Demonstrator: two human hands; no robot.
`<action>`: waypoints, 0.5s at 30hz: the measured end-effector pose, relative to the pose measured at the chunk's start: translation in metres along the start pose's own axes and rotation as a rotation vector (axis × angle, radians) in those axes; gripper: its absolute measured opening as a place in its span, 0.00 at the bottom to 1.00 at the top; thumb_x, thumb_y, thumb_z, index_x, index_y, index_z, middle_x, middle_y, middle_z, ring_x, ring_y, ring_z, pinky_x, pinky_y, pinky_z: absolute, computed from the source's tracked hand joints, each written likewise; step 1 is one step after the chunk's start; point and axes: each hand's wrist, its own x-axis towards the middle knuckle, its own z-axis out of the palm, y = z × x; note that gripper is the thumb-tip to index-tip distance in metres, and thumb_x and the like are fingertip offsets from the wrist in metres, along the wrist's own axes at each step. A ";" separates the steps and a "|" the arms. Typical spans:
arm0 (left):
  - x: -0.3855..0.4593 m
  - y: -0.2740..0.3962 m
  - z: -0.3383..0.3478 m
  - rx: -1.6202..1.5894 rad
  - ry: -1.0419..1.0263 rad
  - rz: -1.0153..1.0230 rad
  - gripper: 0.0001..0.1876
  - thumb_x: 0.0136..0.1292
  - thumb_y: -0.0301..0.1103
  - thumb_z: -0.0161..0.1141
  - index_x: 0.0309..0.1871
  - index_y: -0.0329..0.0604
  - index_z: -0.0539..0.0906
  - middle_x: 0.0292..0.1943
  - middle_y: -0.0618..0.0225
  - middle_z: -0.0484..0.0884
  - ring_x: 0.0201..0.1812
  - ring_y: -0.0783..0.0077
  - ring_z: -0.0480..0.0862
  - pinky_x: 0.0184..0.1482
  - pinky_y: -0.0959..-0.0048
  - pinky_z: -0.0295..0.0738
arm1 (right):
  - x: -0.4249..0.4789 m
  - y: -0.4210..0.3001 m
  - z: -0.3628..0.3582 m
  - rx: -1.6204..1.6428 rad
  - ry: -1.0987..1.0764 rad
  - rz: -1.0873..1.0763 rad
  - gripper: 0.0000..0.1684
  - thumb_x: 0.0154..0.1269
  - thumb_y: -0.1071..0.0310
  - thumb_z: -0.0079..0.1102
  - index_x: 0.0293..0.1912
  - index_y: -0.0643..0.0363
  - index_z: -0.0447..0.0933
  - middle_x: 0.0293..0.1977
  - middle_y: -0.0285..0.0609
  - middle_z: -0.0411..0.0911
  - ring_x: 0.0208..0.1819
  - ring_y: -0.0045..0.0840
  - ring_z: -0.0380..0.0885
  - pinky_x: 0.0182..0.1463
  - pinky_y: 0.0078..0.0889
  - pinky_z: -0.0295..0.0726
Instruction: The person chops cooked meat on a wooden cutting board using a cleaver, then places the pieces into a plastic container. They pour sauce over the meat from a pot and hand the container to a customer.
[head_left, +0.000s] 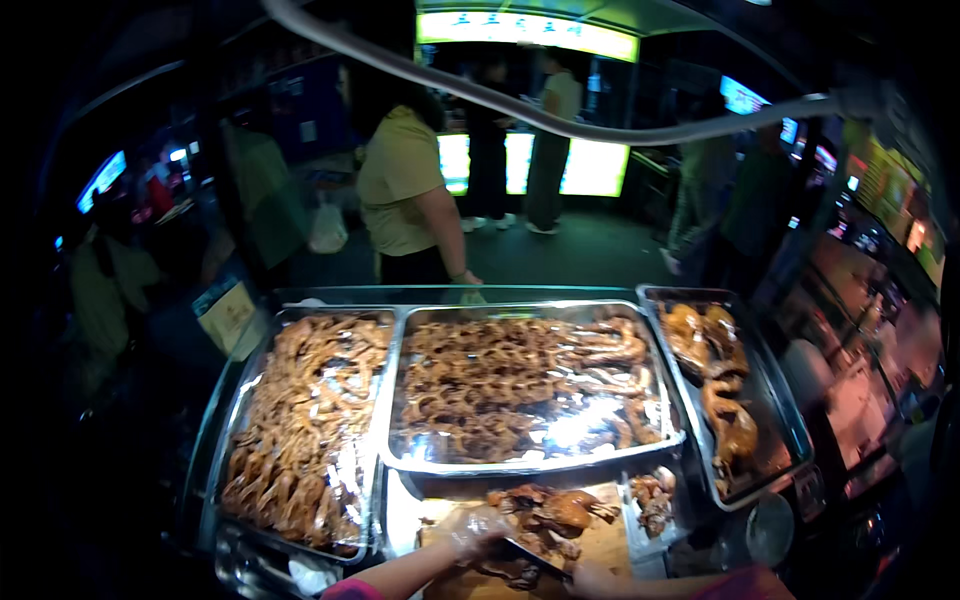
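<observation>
On a wooden cutting board lies cut-up roast poultry, brown and glossy. My left hand, in a clear plastic glove, is at the left side of the meat, close to the knife. Its fingers are blurred, so I cannot tell whether they grip a piece. A dark-bladed knife slants across the lower part of the board, its handle end in my right hand at the bottom edge. Dark meat pieces lie below the blade.
Beyond the board stands a metal tray of browned meat pieces. Another tray is at left, and one with whole poultry at right. A small container of pieces sits beside the board. A person in yellow stands past the glass edge.
</observation>
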 end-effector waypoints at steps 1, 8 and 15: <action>-0.007 -0.014 0.033 -0.010 0.042 -0.026 0.05 0.41 0.31 0.57 0.26 0.53 0.78 0.25 0.68 0.78 0.31 0.63 0.80 0.32 0.66 0.74 | 0.000 -0.002 0.002 0.011 -0.030 0.011 0.14 0.52 0.64 0.48 0.32 0.66 0.75 0.26 0.61 0.76 0.29 0.47 0.78 0.35 0.45 0.77; -0.011 -0.001 0.019 0.196 0.438 0.204 0.06 0.35 0.27 0.61 0.18 0.52 0.75 0.18 0.71 0.76 0.24 0.67 0.79 0.23 0.69 0.73 | -0.023 -0.058 -0.007 -0.270 0.213 0.080 0.19 0.55 0.53 0.51 0.32 0.60 0.79 0.21 0.52 0.76 0.24 0.43 0.76 0.28 0.44 0.73; -0.009 0.023 -0.004 0.187 0.577 0.076 0.38 0.46 0.30 0.61 0.64 0.51 0.61 0.57 0.61 0.69 0.54 0.58 0.73 0.48 0.64 0.73 | -0.025 0.012 0.009 -0.111 0.193 0.076 0.16 0.57 0.60 0.50 0.32 0.66 0.76 0.21 0.48 0.74 0.22 0.32 0.73 0.27 0.35 0.70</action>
